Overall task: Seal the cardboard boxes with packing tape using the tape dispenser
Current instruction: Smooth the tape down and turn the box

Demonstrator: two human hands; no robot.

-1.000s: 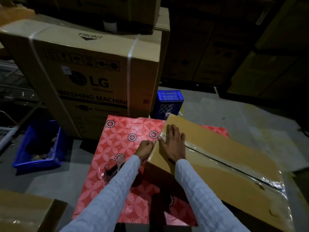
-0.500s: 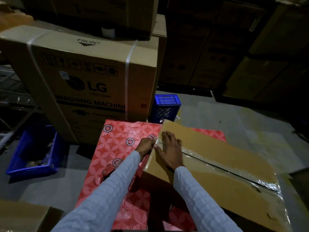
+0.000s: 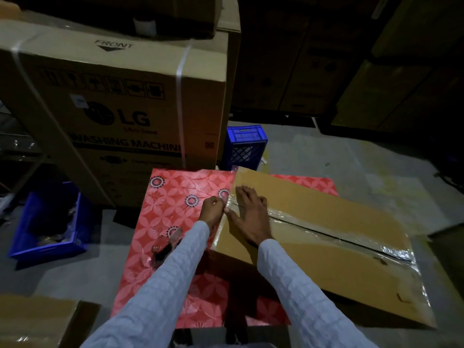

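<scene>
Box (image 3: 326, 237) lies flat on a red patterned sheet (image 3: 175, 197), flaps closed, clear tape (image 3: 339, 237) running along the centre seam from the box's left end to its right end, where it shines and wrinkles. Right hand (image 3: 248, 217) rests palm-down on the box top at the left end of the seam, fingers (image 3: 244, 194) straight and slightly spread, pressing the tape flat. Left hand (image 3: 213, 209) sits just off the box's left edge, touching it, fingers curled together as if pinching the tape end where it folds over the edge; the exact grip is too dark to tell. Dispenser (image 3: 167, 243) lies on the sheet left of the box, near its front-left corner, partly hidden by the left sleeve (image 3: 160, 292); neither hand touches it. Behind the box, a large LG washing machine carton (image 3: 120, 109) with white straps. A blue crate (image 3: 247, 144) stands just behind the box's far-left corner, beside the carton. A blue bin (image 3: 47, 222) sits on the floor well left of the box. Another carton corner (image 3: 37, 320) shows front-left of the box at the frame's bottom edge. Dark stacked cartons fill the background behind the box.
</scene>
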